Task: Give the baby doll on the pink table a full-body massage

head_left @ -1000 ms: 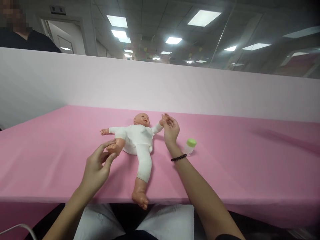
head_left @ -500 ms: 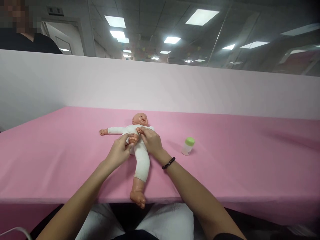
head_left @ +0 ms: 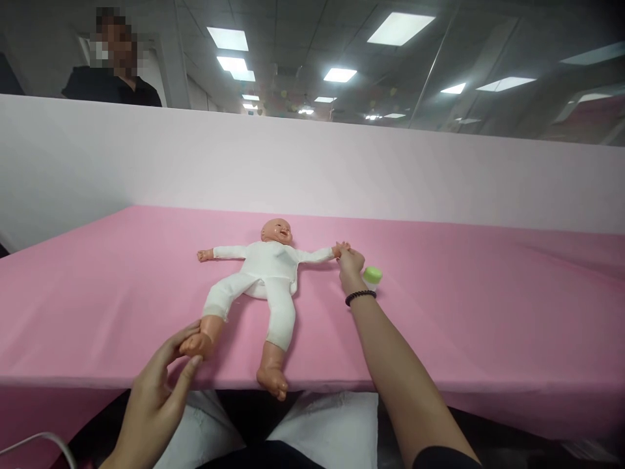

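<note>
A baby doll (head_left: 271, 264) with a white cloth body lies on its back, head toward the far side and limbs spread. My left hand (head_left: 163, 384) curves around the doll's foot on the left, thumb on one side and fingers on the other. Out to the right, my right hand (head_left: 350, 266) is closed on the doll's small hand, with that arm stretched sideways. Just beside my right wrist stands a small clear bottle with a green cap (head_left: 373, 275), partly hidden by the wrist. The doll's other foot rests at the table's near edge.
A pink cloth (head_left: 463, 306) covers the table. Along its back runs a low white partition (head_left: 312, 169), with glass above. Behind it at the upper left is a person in dark clothing (head_left: 114, 88). A pale cable (head_left: 46, 438) curves at the lower left.
The doll's bent leg has been lowered toward the front left, and its arm drawn from the chest out to the right. My hands moved apart with them. The person behind shifted right.
</note>
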A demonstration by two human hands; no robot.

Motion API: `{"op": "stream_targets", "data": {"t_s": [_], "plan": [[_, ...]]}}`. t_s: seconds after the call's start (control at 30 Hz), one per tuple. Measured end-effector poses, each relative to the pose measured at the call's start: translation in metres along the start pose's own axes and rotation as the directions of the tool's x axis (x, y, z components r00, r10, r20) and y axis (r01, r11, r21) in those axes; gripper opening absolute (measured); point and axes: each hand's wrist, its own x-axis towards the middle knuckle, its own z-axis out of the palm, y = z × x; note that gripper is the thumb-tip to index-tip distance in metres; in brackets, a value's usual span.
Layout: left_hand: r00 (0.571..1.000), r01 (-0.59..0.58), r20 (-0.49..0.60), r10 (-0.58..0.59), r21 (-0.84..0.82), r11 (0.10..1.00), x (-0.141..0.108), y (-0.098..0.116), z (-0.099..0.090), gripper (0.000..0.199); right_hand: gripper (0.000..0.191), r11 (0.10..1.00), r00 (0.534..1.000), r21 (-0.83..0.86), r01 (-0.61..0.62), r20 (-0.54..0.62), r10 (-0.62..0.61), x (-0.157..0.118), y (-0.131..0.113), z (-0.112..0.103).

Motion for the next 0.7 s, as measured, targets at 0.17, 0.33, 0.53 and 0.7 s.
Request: {"op": "stream_targets", "data": {"t_s": [0.17, 0.33, 0.53, 0.7], "plan": [[0.995, -0.071, -0.056, 0.077, 0.107, 0.992, -0.025, -0.028, 0.019, 0.035, 0.017, 0.979, 0.988, -0.139, -0.151, -0.040, 0.147, 0.001, 0.017, -0.008], [0.977, -0.189, -0.061, 0.203, 0.187, 0.964, -0.028, -0.032, 0.022, 0.048, 0.031, 0.958, 0.987, -0.238, -0.161, -0.049, 0.154, -0.011, 0.014, -0.016], [0.986, -0.140, 0.107, 0.131, 0.080, 0.987, 0.030, -0.020, -0.003, 0.035, 0.069, 0.938, 1.000, -0.346, 0.019, 0.027, -0.010, -0.027, -0.026, -0.007], [0.982, -0.141, 0.161, 0.095, 0.305, 0.942, 0.148, -0.023, 0.024, 0.049, 0.082, 0.834, 0.865, -0.248, 0.493, 0.247, -0.437, -0.124, -0.077, -0.022]]}}
